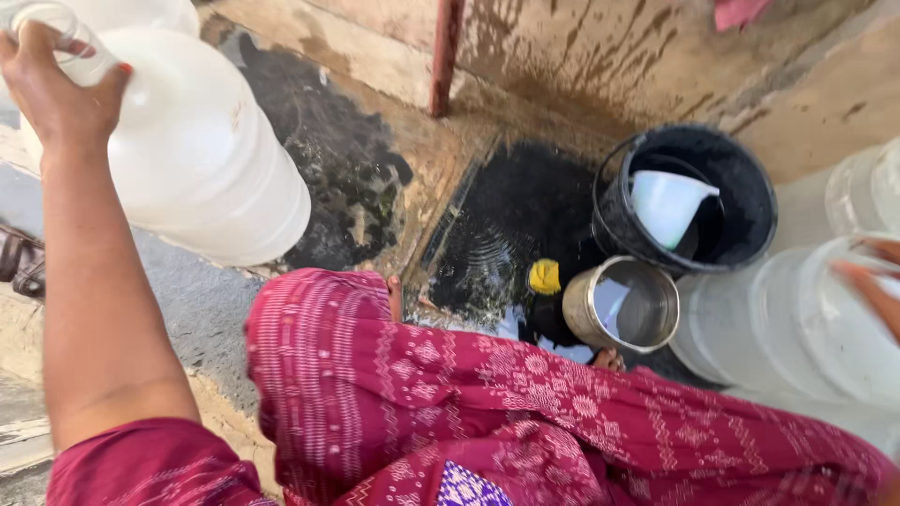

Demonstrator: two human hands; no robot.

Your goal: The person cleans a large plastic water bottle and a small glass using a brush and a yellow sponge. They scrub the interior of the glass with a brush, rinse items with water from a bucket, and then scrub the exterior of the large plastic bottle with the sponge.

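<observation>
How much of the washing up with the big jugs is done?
Hard to tell, but it looks midway. The ground by the drain is wet, so water has already been poured. In hand now: the left hand grips the neck of a big white jug, and the right hand touches a second jug lying on its side. The steel pot and the black bucket with its scoop sit untouched.

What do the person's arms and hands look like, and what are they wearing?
The left hand is bare, with orange-red polish on a nail, and the forearm is uncovered up to a short dark red sleeve. Only blurred fingers of the right hand show at the picture's edge, also bare. The clothing is dark red with small white patterns.
</observation>
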